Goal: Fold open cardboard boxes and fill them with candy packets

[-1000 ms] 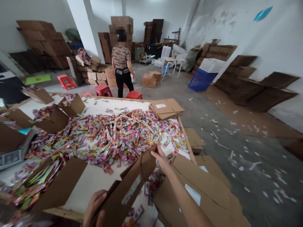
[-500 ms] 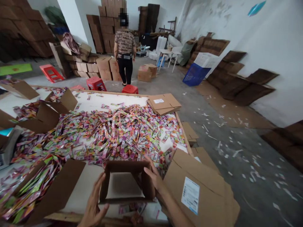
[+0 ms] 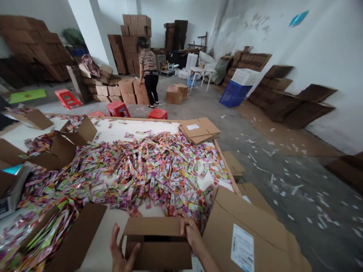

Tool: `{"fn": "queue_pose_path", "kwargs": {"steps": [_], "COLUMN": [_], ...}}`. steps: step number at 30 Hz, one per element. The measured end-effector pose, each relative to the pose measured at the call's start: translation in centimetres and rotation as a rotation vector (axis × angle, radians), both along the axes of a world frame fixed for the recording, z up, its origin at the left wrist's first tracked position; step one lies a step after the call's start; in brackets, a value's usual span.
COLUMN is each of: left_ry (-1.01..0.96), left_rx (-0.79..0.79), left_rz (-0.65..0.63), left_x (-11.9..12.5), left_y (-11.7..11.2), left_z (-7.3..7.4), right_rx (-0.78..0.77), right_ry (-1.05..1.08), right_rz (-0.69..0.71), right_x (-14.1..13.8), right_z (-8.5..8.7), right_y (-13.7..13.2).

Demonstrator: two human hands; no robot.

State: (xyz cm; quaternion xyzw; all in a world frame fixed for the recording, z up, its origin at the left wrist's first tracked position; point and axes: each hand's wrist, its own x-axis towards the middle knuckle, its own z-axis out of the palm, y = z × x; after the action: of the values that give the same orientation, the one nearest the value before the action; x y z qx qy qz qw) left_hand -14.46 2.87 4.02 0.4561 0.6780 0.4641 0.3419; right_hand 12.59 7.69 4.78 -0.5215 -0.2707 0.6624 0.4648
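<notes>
Cardboard box (image 3: 160,247), just one, sits nearest you between your two hands: your right hand (image 3: 189,231) grasps the far flap (image 3: 153,227) at its right end; your left hand (image 3: 122,252) is spread, thumb against the near flap (image 3: 167,257). One white crate (image 3: 246,77) tops one blue crate (image 3: 235,93).

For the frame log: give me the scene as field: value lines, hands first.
Left hand: open, fingers spread at the box's left end, thumb at its near flap
Right hand: fingers at the right end of the box's far flap
Box: between the hands, flaps folded partway in, dark gap between
Packets: loose heap beyond the box, on the table
Filled box: lower left, holding packets
Flat cartons: stacked right of the box, top one labelled
Co-worker: standing beyond the table
</notes>
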Motion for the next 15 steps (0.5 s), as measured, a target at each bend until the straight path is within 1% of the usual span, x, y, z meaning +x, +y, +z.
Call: {"fn": "queue_pose_path", "kwargs": {"steps": [1, 2, 4, 5, 7, 8, 10, 11, 13, 14, 15], "left_ry": [0.032, 0.054, 0.050, 0.033, 0.008, 0.004, 0.060, 0.132, 0.386, 0.543, 0.693], "left_rx": [-0.009, -0.048, -0.167, -0.213, -0.249, -0.236, -0.185, -0.161, -0.116, -0.078, -0.022], "left_rz": [-0.059, -0.143, -0.310, -0.345, -0.363, -0.368, -0.367, -0.374, -0.356, -0.358, -0.413], "left_x": [-0.3, -0.7, -1.7, -2.2, -2.8, -2.9, -2.6, -2.3, -1.6, -1.4, -1.2], "left_y": [0.3, 0.7, 1.6, 2.1, 3.0, 3.4, 4.0, 4.2, 4.1, 4.0, 4.0], "left_z": [0.2, 0.3, 0.2, -0.1, -0.7, -1.1, -1.8, -2.0, -1.9, -1.7, -1.4], "right_rx": [-0.005, -0.018, -0.075, -0.110, -0.155, -0.155, -0.119, -0.097, -0.071, -0.069, -0.072], "right_ry": [-0.022, -0.033, -0.003, 0.019, -0.007, -0.074, -0.300, -0.421, -0.597, -0.643, -0.662], "right_rz": [0.026, 0.044, 0.049, 0.052, 0.056, 0.053, 0.012, -0.021, -0.062, -0.062, -0.050], "right_x": [0.1, 0.3, 0.6, 0.6, 0.1, -0.3, -1.2, -1.7, -2.2, -2.3, -2.3], "right_z": [0.2, 0.5, 0.9, 1.1, 0.9, 0.5, -0.7, -1.4, -2.7, -3.1, -3.4], "right_y": [-0.3, -0.6, -1.4, -1.9, -2.9, -3.3, -3.9, -4.0, -4.1, -4.0, -4.0]}}
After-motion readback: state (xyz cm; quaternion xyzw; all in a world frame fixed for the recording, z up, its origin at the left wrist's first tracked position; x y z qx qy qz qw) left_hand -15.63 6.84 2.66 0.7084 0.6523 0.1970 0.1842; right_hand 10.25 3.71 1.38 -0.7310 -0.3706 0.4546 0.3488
